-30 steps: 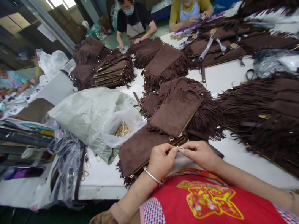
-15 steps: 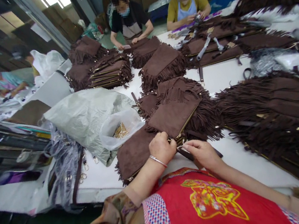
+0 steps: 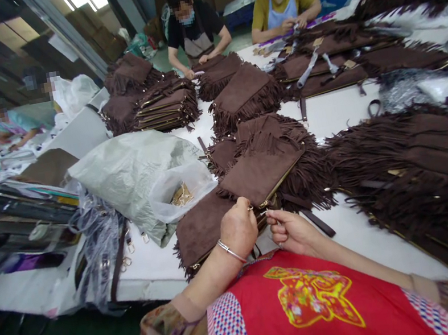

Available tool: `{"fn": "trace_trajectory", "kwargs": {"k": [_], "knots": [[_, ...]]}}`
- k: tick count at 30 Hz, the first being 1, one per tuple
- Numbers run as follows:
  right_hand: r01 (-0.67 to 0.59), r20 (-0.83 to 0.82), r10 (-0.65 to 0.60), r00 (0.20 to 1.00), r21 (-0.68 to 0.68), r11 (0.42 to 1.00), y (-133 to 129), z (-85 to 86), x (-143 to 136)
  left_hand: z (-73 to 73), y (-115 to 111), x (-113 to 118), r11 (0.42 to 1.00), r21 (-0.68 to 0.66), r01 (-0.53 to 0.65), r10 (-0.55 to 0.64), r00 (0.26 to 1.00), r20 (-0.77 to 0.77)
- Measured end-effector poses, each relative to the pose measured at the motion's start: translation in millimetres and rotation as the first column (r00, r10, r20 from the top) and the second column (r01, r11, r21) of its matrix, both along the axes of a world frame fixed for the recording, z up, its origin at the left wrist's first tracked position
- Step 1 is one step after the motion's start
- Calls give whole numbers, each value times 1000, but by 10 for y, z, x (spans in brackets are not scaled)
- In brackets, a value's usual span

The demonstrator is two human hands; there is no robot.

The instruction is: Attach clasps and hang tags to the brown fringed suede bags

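Note:
A brown suede pouch (image 3: 262, 172) with a gold zipper lies on a fringed pile in front of me. My left hand (image 3: 239, 228) is closed at its near corner, by a small metal ring; what its fingers grip is hidden. Just to the right, my right hand (image 3: 291, 230) pinches something small and thin, too small to make out, near the zipper end. Another brown pouch (image 3: 200, 226) lies under and left of my left hand. A dark strap (image 3: 318, 224) rests on the table past my right fingers.
A clear bag of gold tags (image 3: 182, 195) and a grey-green plastic sack (image 3: 120, 168) stand on the left. Metal clasps (image 3: 130, 244) lie by the table edge. Fringed bags (image 3: 436, 165) are heaped at right. Two people (image 3: 195, 28) (image 3: 283, 1) work across the table.
The white string between my hands no longer shows. My right hand has shifted slightly left and its fingers have curled more. The dark strap beside it is more exposed.

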State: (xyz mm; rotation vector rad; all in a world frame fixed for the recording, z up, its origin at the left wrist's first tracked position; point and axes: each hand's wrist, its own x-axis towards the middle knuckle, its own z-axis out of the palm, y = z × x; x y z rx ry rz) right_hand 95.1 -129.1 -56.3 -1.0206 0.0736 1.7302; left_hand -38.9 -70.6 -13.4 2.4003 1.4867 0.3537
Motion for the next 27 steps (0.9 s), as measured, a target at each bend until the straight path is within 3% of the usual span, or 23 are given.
{"fn": "trace_trajectory", "kwargs": {"k": [12, 16, 27], "knots": [[49, -125, -65, 990, -130, 990, 39, -106, -90, 21, -157, 39, 991, -124, 57, -31, 979, 201], [45, -193, -71, 979, -136, 990, 2, -77, -60, -42, -216, 62, 989, -125, 84, -59, 980, 192], [25, -297, -75, 952, -168, 985, -52, -30, 2, -109, -268, 42, 981, -187, 54, 0, 960, 280]]}}
